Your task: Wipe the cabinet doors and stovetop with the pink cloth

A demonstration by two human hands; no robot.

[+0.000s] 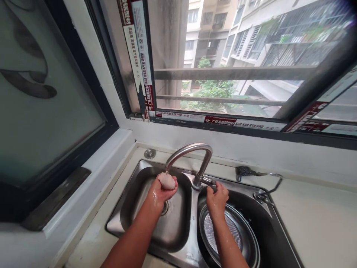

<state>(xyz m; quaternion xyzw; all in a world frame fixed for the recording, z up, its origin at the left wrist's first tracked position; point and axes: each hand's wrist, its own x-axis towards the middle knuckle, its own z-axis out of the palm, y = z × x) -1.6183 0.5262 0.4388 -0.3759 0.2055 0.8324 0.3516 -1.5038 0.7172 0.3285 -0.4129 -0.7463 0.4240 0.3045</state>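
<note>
My left hand [164,190] is cupped around a smooth, pale pinkish, rounded lump [166,181], whose exact kind I cannot make out. It sits right under the spout of the curved steel faucet [189,147], above the left sink basin [175,232]. Water drops glisten on my left wrist. At the faucet's base, my right hand [218,199] has its thumb and fingers around the end of the faucet handle [206,180]. Below my right forearm, a round metal pan with a perforated strainer [208,227] lies in the right basin, partly hidden by the arm.
A dark scrubbing brush [245,171] lies behind the right basin, by a bent metal rack [275,186]. A round metal cap [150,153] is set in the counter at the back left. A framed window [223,121] rises behind the sink, with an open pane [64,111] on the left.
</note>
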